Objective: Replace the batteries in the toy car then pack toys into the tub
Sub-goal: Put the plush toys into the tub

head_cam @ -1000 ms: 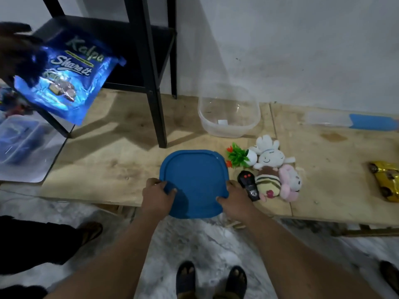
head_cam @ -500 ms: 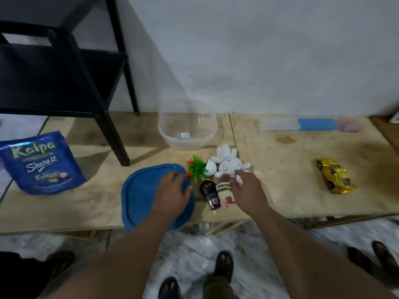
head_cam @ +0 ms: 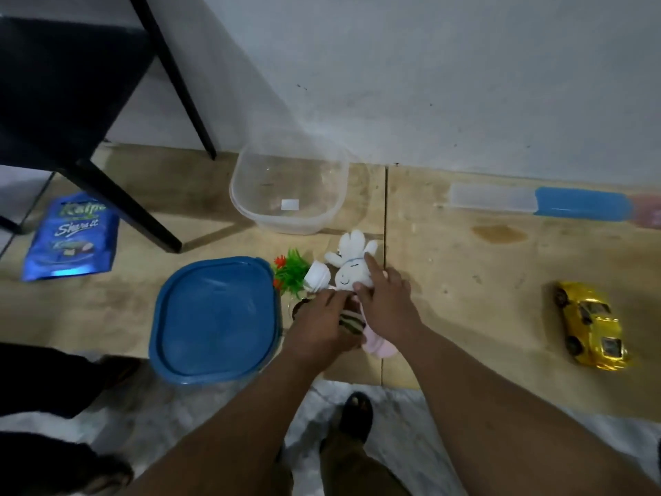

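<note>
The glossy yellow toy car [head_cam: 590, 325] lay on the plywood table [head_cam: 465, 281] well right of both hands, its long axis running near to far, though which end was its front could not be told. At the pile of soft toys, the left hand [head_cam: 318, 325] curled over a striped plush [head_cam: 352, 322] while the right hand [head_cam: 388, 302] lay on the white plush rabbit [head_cam: 348, 266], forefinger extended. Beyond them stood the clear, rounded plastic tub [head_cam: 289, 191], with its blue rounded-square lid [head_cam: 214, 320] flat to the left.
</note>
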